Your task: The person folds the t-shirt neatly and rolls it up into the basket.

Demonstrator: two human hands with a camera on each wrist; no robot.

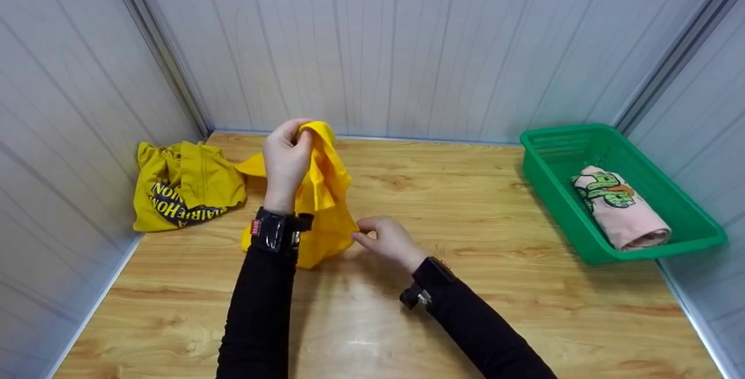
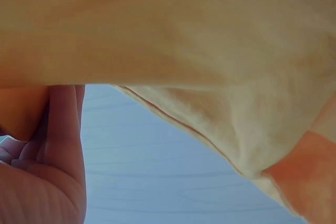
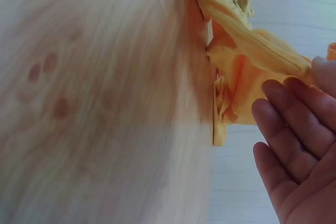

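Note:
My left hand [image 1: 285, 160] is raised and grips the upper part of a bright yellow garment [image 1: 327, 225], which hangs in folds toward the table. With thumb and forefinger my right hand [image 1: 393, 242] pinches its lower right edge. In the right wrist view, the other fingers [image 3: 289, 140] stay spread away from the yellow cloth. A stretch of the garment [image 2: 236, 30] covers the top of the left wrist view, with a stitched edge slanting below it; part of the left hand [image 2: 58, 166] shows at the left.
A mustard-yellow garment [image 1: 209, 178] with dark lettering lies crumpled at the left wall. On the right stands a green plastic basket [image 1: 553, 216], holding a rolled pink garment [image 1: 631, 219] with a green print. Pale panel walls [image 1: 378, 47] enclose the wooden table [image 1: 442, 192].

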